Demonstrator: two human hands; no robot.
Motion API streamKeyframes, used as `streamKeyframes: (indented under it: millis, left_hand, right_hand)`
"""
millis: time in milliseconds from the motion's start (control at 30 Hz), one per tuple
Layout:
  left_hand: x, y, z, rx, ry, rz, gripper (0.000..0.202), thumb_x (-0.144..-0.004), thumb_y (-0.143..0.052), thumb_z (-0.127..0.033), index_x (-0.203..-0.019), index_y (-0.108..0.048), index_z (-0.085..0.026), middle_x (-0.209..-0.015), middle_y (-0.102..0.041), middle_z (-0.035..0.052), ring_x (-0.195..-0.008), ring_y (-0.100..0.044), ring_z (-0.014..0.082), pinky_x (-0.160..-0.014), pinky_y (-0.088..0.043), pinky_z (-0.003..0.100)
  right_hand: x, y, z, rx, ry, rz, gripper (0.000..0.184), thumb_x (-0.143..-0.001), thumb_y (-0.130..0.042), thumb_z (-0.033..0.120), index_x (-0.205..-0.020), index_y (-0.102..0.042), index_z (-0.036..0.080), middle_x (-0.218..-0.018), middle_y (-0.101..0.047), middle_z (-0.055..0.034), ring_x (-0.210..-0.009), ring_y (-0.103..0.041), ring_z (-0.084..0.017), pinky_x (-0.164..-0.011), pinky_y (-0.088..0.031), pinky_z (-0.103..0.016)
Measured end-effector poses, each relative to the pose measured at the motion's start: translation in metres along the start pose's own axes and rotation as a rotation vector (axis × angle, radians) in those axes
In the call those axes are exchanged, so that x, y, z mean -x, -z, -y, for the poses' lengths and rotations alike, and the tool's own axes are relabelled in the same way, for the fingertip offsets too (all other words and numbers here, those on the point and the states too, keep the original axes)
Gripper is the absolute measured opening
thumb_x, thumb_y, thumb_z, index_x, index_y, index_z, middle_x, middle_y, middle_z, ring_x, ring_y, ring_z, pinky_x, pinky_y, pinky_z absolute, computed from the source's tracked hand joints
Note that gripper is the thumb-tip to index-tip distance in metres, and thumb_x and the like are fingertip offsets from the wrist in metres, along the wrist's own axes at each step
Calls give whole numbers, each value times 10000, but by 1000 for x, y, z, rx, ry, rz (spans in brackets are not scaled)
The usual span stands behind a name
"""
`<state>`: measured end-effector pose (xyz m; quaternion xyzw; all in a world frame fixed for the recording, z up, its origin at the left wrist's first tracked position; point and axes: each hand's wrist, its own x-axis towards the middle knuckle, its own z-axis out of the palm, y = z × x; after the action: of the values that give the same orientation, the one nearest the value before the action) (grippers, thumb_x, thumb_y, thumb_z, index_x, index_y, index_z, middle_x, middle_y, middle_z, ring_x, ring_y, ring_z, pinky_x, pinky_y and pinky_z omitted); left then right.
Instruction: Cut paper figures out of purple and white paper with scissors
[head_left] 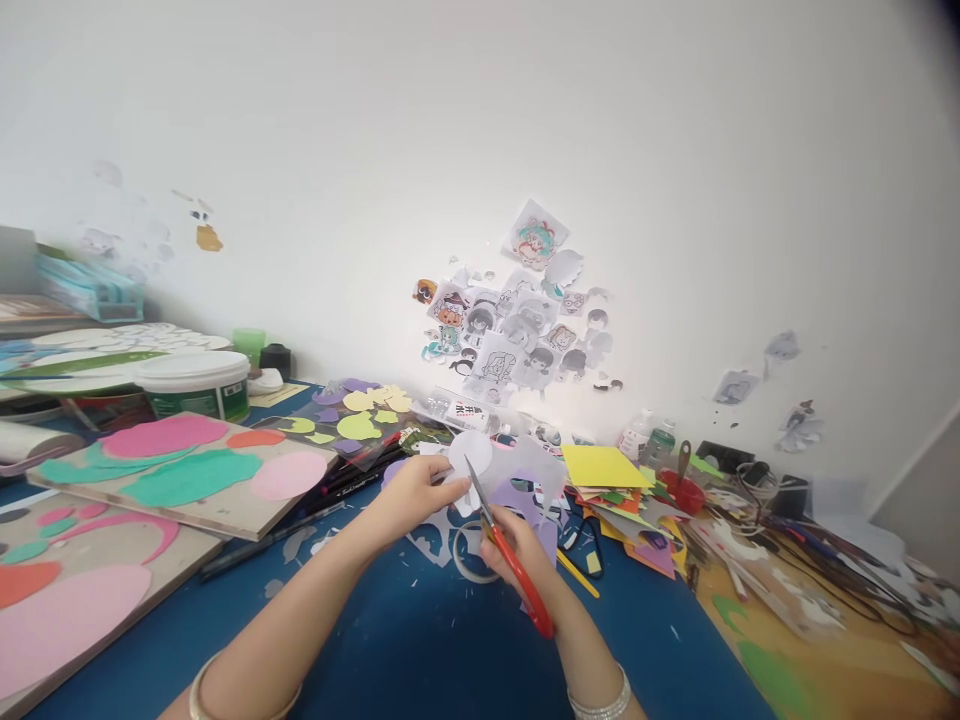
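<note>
My left hand [420,492] pinches a pale, rounded piece of paper [472,452] between thumb and fingers, holding it over the desk. Wrapped round red-handled scissors [519,572], my right hand [525,548] has the blades pointing up and away, touching or just in front of the paper. Whether the blades are parted I cannot tell. Under the hands lie lavender and white paper scraps [427,540] with cut-out openings. Near my right fingers is a roll of tape [471,568], partly covered by that hand.
Coloured paper sheets [606,468] are stacked at right, beside a red bowl [681,490]. A yellow pencil [577,574] lies on the blue desk [420,650]. Boards with paper shapes [225,510] and a white-lidded tub [193,384] stand at left. Drawings [499,360] cover part of the wall.
</note>
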<state>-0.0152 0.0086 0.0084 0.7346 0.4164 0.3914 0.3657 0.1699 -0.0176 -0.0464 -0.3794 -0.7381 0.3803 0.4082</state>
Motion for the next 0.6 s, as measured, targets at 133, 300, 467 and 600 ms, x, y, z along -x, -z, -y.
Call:
streamKeyframes:
  millis: [133,300,467,600]
  left_hand:
    - [1,2,2,61,48,26,323,-686,-547,-473,-644,-558,-153,-547,-398,-47,-504,-308,97,-468,-223,209]
    - [3,2,-4,173,96,35,281,-677,-568,-439,-673,-554,-159,-550,-372,-60,-510,-307,95,-477,-252,206]
    - [3,1,-9,53,57,8,294,-676,-539,-444,-583,-505,-167,-527,-355,-56,-503,-314,99,-465,-242,212]
    - [2,0,-6,-15,-6,22,284,-689,-519,-426,-583,-530,-163,-551,-391,-45,-543,-354,113,-490,-267,214]
  right_hand:
    - [-1,1,-2,-15,14,13,410,-745,-621,442,-1048,-575,170,-726,-433,1,-603,-375,-124,-552,-378,-260]
    - [-3,1,-8,-24,21,-14,437,-729,-642,450,-1050,-573,163,-709,-440,8,-619,-408,-121,-585,-401,-255]
    - [-1,2,-2,-6,26,9,423,-759,-611,441,-1093,-556,188,-717,-469,1,-659,-458,-150,-625,-439,-300]
    - [1,2,12,-24,13,20,371,-762,-609,443,-1046,-568,209,-761,-496,-15,-638,-463,-147,-596,-440,-301]
